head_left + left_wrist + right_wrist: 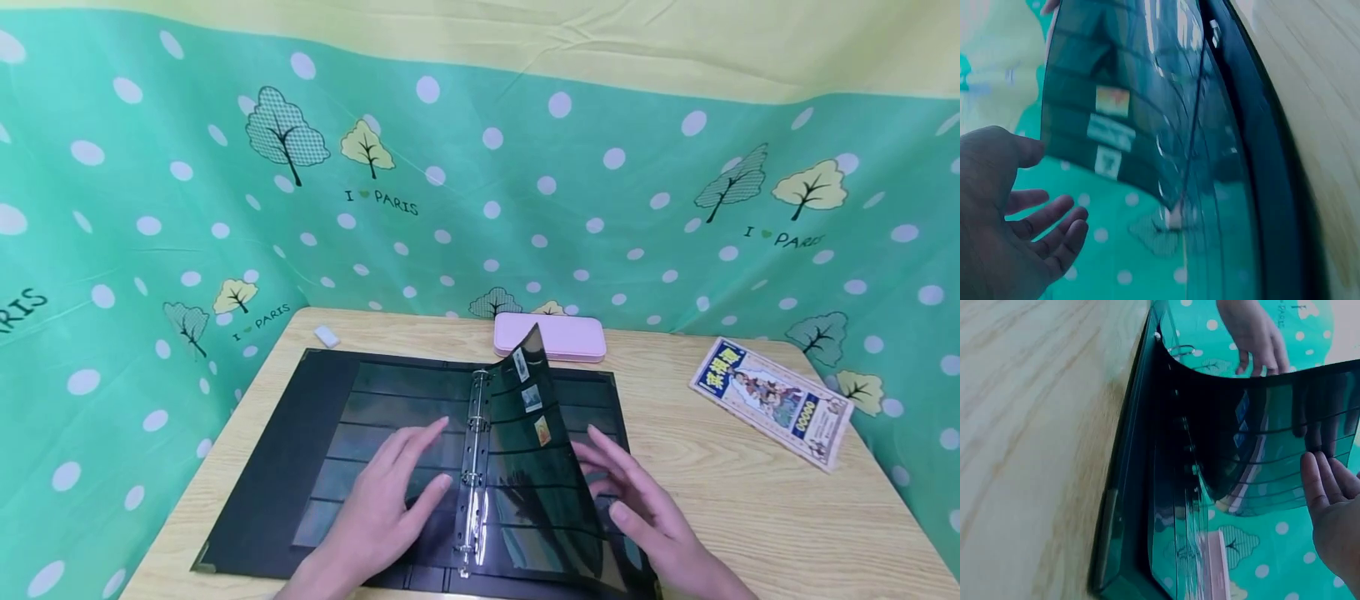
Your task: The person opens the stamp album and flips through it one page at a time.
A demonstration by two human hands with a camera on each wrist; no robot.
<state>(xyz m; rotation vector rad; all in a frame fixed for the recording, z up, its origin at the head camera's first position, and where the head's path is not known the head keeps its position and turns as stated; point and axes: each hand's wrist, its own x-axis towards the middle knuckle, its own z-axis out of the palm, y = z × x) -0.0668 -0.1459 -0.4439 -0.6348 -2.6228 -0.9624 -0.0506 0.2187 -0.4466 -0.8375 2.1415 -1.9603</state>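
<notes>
A black ring-binder stamp album (pixel 262 467) lies spread on the table, with metal rings (pixel 472 478) along its middle. One dark clear-pocketed page (pixel 543 492) stands partly lifted and curved. Three small stamps (pixel 532 397) sit in its upper pockets. My right hand (pixel 645 512) is at the page's right edge; its nearly straight fingers (pixel 1315 481) touch the underside. The left hand (pixel 386 492) hovers over the left-hand page, fingers spread and loosely bent, holding nothing. In the left wrist view, the left thumb (pixel 1030 151) appears close to the lifted page's edge.
A pink case (pixel 570 337) stands at the table's back, just behind the album. At the back left lies a small white block (pixel 327 336). A printed colourful packet (pixel 772 402) rests at the right. Green dotted cloth surrounds the wooden table (pixel 765 517).
</notes>
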